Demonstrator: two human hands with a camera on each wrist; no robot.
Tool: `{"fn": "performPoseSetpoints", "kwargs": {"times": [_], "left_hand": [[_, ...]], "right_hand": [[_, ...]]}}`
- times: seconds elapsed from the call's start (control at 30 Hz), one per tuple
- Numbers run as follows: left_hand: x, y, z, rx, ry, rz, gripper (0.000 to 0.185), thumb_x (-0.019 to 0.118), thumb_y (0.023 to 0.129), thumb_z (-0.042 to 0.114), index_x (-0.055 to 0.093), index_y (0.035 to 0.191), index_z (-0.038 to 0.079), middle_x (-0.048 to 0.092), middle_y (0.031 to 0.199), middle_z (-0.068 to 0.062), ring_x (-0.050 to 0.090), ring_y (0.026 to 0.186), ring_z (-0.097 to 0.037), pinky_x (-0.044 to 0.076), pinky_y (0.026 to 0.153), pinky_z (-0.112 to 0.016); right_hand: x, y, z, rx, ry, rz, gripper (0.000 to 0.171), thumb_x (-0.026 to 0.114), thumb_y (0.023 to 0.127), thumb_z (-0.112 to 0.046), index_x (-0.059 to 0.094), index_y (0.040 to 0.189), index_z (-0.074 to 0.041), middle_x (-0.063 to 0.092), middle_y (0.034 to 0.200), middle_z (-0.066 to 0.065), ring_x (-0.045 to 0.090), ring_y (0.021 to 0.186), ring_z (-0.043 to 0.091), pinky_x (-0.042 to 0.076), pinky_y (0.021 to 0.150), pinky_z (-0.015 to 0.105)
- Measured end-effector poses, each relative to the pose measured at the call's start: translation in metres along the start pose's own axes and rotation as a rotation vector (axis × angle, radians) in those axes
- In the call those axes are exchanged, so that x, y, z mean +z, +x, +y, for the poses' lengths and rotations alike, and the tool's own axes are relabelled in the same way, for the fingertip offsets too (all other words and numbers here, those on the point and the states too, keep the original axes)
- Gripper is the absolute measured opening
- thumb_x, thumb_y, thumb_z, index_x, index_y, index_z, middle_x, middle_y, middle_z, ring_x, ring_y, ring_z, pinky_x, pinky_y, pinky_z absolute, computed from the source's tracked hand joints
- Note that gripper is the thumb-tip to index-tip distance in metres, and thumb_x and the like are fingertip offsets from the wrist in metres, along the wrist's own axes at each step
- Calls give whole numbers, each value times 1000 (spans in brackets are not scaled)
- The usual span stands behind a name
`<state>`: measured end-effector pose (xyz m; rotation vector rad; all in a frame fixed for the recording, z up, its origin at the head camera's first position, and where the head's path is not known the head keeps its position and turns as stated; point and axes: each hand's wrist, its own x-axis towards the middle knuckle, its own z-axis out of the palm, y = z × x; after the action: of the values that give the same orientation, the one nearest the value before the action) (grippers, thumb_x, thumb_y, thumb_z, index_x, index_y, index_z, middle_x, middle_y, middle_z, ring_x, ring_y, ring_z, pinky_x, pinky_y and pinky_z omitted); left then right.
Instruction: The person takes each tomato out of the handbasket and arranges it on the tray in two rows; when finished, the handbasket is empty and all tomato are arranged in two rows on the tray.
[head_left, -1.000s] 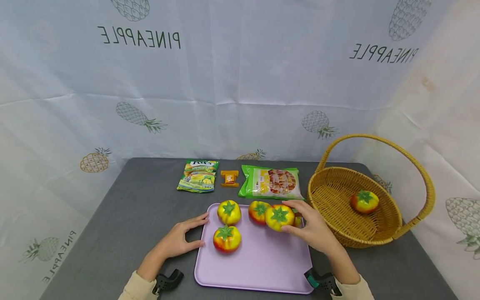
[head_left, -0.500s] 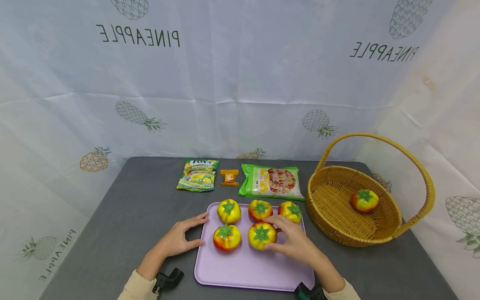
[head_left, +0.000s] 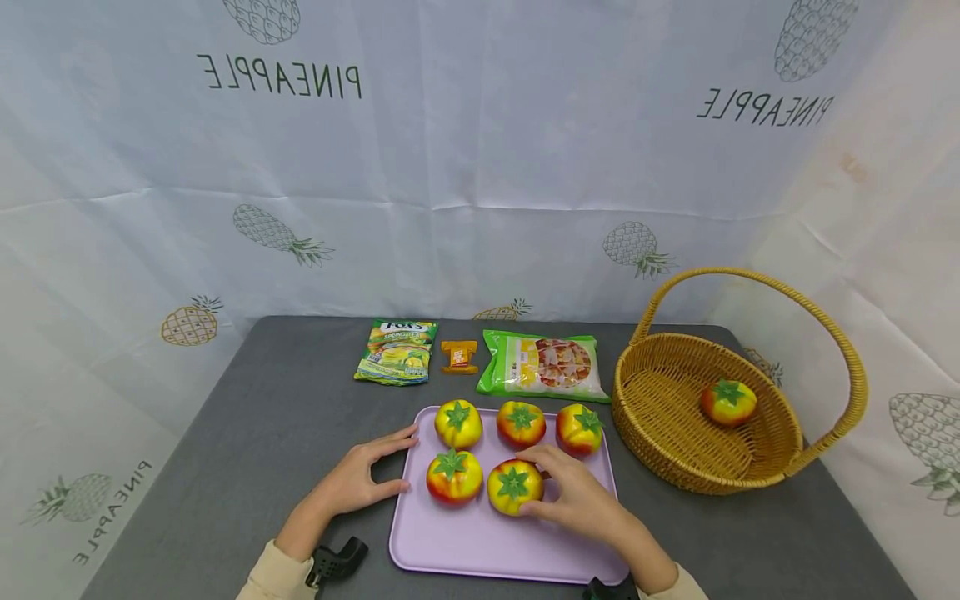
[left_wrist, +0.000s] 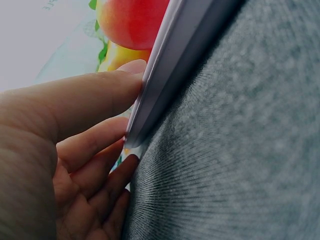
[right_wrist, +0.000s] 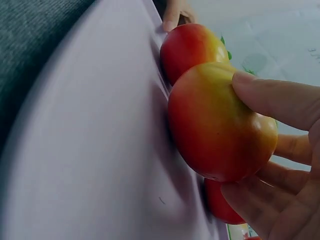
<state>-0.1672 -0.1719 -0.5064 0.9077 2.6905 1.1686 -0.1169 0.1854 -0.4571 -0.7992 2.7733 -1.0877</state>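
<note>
right hand has fingers curled round a tomato, lower centre of frame, sitting on the purple tray just right of another tomato. left hand lies flat on the table, fingers straight, tips touching the tray's left edge. three more tomatoes in the row behind

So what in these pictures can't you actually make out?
- Small orange packet, head view: its print is too small to read.
- Right hand, head view: the fingertips behind the tomato it grips are hidden; the right wrist view shows them.
- Tray, left wrist view: only one edge shows, the rest is cut off.
- Left hand, left wrist view: blurred, too close.
- Basket: near wall hides part of its floor.
</note>
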Motion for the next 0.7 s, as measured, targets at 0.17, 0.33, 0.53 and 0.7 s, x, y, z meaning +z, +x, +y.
{"fn": "performPoseSetpoints", "kwargs": {"times": [0.17, 0.33, 0.53, 0.7], "left_hand": [[-1, 0, 1, -7, -1, -5, 59, 72, 81, 43, 56, 133, 21, 44, 146, 5, 44, 134, -23, 41, 103, -49], [-1, -1, 1, -14, -1, -6, 59, 71, 81, 43, 56, 134, 22, 44, 146, 6, 43, 134, -23, 41, 103, -50], [1, -1, 1, -5, 10, 4, 59, 72, 81, 43, 57, 133, 22, 45, 146, 5, 45, 133, -23, 42, 102, -50], [1, -1, 0, 13, 14, 14, 58, 72, 81, 41, 57, 133, 21, 46, 145, 4, 46, 132, -24, 42, 102, -50]], "right_hand": [[2, 0, 1, -19, -41, 18, 60, 76, 78, -39, 56, 127, -12, 57, 124, -5, 57, 107, 11, 51, 90, 33], [2, -1, 2, -26, -75, 27, 63, 75, 79, -39, 55, 129, -9, 57, 126, -1, 56, 113, 17, 49, 95, 42], [1, -2, 2, -7, -76, 14, 65, 75, 78, -40, 53, 131, -9, 56, 128, 1, 55, 117, 18, 47, 98, 43], [-1, -3, 0, -21, -85, 21, 67, 75, 78, -41, 53, 132, -8, 56, 129, 1, 54, 119, 19, 46, 98, 45]]}}
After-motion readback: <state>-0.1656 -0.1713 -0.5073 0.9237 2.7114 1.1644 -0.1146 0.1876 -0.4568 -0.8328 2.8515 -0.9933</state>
